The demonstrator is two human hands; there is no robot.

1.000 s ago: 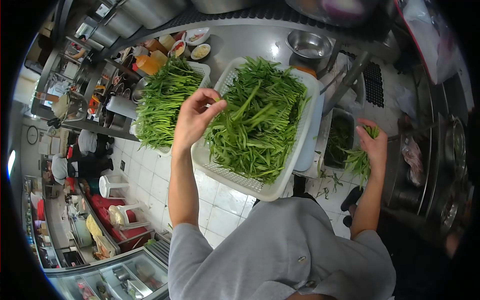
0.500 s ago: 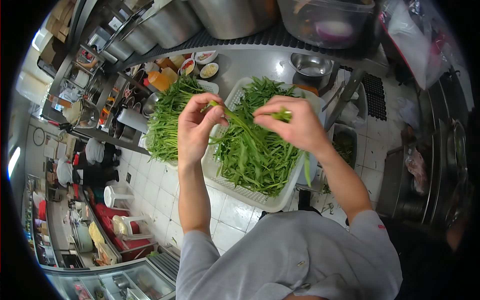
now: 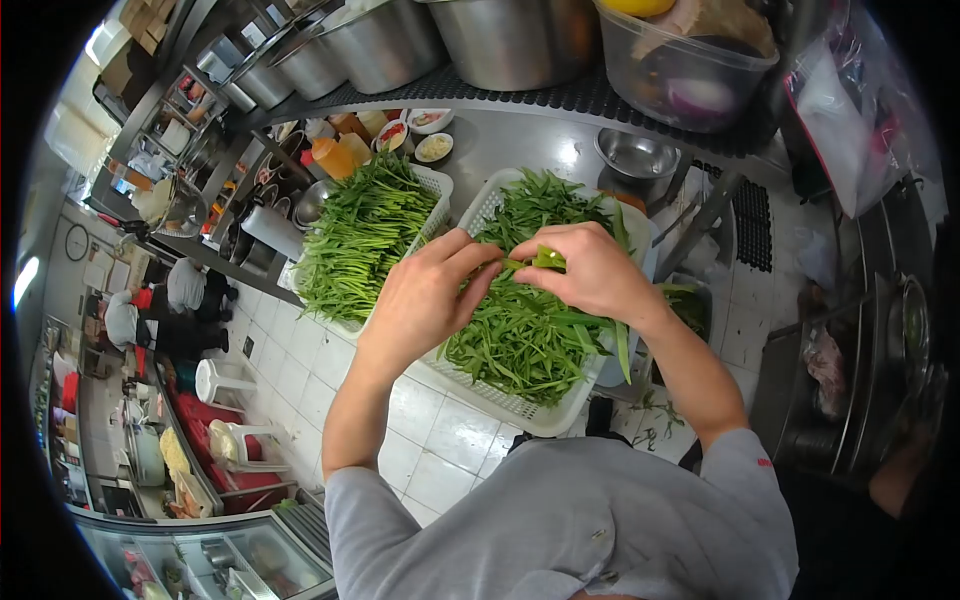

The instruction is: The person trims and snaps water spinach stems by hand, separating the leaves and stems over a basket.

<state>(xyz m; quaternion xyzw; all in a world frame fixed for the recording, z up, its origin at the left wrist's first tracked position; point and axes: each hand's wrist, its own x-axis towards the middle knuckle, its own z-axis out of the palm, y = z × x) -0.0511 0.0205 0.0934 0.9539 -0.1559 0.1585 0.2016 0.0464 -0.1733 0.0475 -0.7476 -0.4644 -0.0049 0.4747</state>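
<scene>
My right hand (image 3: 592, 268) is closed on cut green stems (image 3: 549, 257) that look like water spinach, their pale ends showing between thumb and fingers. A long leaf (image 3: 622, 352) hangs below that hand. My left hand (image 3: 432, 292) pinches at the same greens, its fingertips almost against the right hand's. Beneath both hands, a white perforated basket (image 3: 543, 417) holds a heap of loose leafy greens (image 3: 525, 345). To the left, another white basket (image 3: 437, 190) is piled with long-stemmed greens (image 3: 350, 245) lying in a bunch.
Steel pots (image 3: 385, 48) and a clear plastic tub (image 3: 690, 75) line the shelf ahead. Beyond the baskets are small bowls (image 3: 434, 148), sauce bottles (image 3: 330, 157) and a steel bowl (image 3: 637, 153). White stools (image 3: 220, 385) and people (image 3: 185, 285) are at the left.
My left hand has moved right and down, bringing its fingertips close to my right hand. The long leafy stem between them no longer shows stretched out. The camera view has shifted slightly.
</scene>
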